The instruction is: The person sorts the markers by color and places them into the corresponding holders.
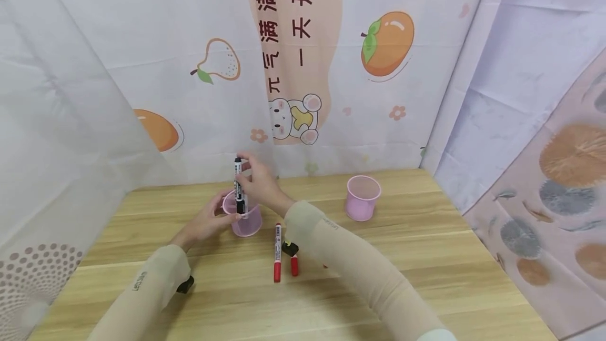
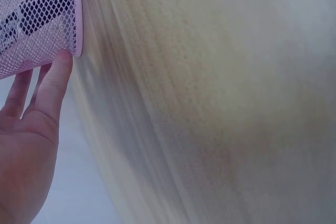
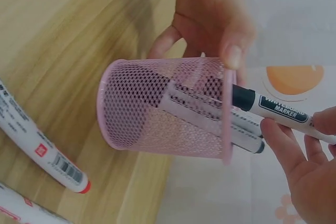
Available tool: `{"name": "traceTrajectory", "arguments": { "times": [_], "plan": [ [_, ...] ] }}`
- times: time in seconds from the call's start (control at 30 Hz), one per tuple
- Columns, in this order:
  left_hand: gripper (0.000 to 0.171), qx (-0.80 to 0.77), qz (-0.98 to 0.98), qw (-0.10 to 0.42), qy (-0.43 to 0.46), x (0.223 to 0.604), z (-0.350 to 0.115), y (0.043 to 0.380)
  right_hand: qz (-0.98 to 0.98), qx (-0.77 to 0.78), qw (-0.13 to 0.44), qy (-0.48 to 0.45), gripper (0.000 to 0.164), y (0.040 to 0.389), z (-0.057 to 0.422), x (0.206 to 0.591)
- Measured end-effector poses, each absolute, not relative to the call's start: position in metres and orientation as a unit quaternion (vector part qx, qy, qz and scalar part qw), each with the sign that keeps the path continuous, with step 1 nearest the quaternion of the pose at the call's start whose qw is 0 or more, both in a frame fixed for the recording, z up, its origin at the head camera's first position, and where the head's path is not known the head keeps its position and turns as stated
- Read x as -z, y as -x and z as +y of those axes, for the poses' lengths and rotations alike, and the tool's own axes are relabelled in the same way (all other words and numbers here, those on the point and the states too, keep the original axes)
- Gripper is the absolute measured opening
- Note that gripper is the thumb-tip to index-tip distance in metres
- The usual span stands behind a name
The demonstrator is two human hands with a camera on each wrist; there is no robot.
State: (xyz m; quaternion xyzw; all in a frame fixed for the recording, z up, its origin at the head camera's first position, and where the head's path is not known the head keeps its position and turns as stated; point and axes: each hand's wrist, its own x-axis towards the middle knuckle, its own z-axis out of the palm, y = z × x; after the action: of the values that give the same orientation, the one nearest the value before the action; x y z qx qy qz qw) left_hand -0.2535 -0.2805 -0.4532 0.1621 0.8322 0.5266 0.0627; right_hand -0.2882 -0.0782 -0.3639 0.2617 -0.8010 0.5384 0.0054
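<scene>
My left hand (image 1: 208, 223) holds a pink mesh pen cup (image 1: 248, 227), its thumb on the rim and its fingers round the side. The cup stands upright on the wooden table at the left. Over its mouth, my right hand (image 1: 261, 186) pinches a whiteboard marker (image 3: 283, 111) with a white barrel and a black cap. The black cap points down, with its end just inside the rim. Other black-capped markers (image 3: 197, 106) lean inside the cup, their white ends sticking out past the rim. In the left wrist view, dark marker parts show through the mesh (image 2: 47, 3).
A second pink mesh cup (image 1: 362, 204) stands at the back right of the table. Two red-capped markers (image 1: 277, 254) lie near the middle, one partly covered by the right wrist's camera. A printed curtain (image 1: 331, 157) hangs behind the table's back edge.
</scene>
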Motion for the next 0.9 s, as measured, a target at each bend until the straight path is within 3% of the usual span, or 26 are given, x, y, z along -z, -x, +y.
{"name": "traceTrajectory", "arguments": {
  "times": [0.6,0.9],
  "plan": [
    [0.071,-0.527,0.831,0.064,-0.169,0.455,-0.284,0.257,-0.830,-0.471,0.016,-0.298,0.057,0.290,-0.081,0.384],
    [0.075,-0.520,0.835,0.064,-0.166,0.454,-0.283,0.257,-0.827,-0.489,0.002,-0.278,0.050,0.292,-0.080,0.394]
  ]
}}
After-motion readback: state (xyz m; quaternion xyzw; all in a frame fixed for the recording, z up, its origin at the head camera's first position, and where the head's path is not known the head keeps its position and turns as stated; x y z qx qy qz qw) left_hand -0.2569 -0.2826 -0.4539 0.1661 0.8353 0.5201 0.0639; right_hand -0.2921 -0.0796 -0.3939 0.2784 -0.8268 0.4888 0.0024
